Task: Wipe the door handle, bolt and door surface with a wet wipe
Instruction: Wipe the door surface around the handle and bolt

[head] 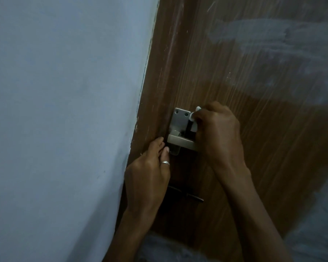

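A brown wood-grain door (234,72) fills the right side. Its silver handle (180,142) juts from a metal backplate (179,118) with two screws. My right hand (217,133) is closed over the handle's right part, pressing a white wet wipe (194,113) against the plate's top right edge; only a small bit of the wipe shows. My left hand (150,167), with a ring on one finger, rests on the door edge just left of and below the handle, fingertips touching the plate's lower end. A dark bolt (189,194) lies below, partly hidden by my left hand.
A pale blue-grey wall (65,110) fills the left half and meets the door frame (159,82). Whitish streaks (263,38) mark the upper door surface, and a paler patch (314,214) shows at the lower right.
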### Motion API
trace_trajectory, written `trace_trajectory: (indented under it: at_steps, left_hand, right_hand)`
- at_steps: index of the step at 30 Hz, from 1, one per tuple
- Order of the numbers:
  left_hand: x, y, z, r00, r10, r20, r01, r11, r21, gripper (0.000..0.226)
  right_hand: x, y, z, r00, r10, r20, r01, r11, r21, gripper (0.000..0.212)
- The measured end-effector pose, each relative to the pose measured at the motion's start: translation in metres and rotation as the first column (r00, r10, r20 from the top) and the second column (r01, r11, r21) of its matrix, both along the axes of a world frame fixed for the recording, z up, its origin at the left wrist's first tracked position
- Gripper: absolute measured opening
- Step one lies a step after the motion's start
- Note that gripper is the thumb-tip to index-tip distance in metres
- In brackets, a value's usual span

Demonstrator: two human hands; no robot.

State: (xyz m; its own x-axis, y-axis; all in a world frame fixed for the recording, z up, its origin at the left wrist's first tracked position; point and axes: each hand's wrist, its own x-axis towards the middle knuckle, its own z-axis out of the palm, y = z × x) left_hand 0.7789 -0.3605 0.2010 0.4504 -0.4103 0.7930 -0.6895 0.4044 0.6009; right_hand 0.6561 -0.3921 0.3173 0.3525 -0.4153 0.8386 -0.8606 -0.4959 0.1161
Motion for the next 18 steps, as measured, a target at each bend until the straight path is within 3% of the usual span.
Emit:
trace_trajectory:
  at_steps: [4,7,11,18]
  left_hand:
    - [-0.004,0.002,0.014,0.991,0.059,0.119,-0.047,0.994,-0.102,0.036]
    - [-0.002,-0.003,0.017,0.978,0.026,0.205,-0.007,0.996,-0.091,0.038]
    - [0.003,-0.006,0.018,0.975,-0.007,0.223,0.025,0.996,-0.081,0.036]
    - [0.006,-0.007,0.018,0.977,-0.028,0.213,0.052,0.992,-0.111,0.035]
  right_hand:
    - [0.006,-0.010,0.005,0.995,0.091,0.044,-0.089,0.995,-0.037,0.017]
    - [-0.004,-0.011,0.001,0.988,0.153,0.034,-0.152,0.988,-0.041,0.018]
    - [-0.010,-0.009,-0.014,0.999,0.043,0.011,-0.042,0.999,-0.033,0.023]
    - [0.000,-0.008,-0.004,0.986,0.112,0.121,-0.108,0.994,-0.033,0.011]
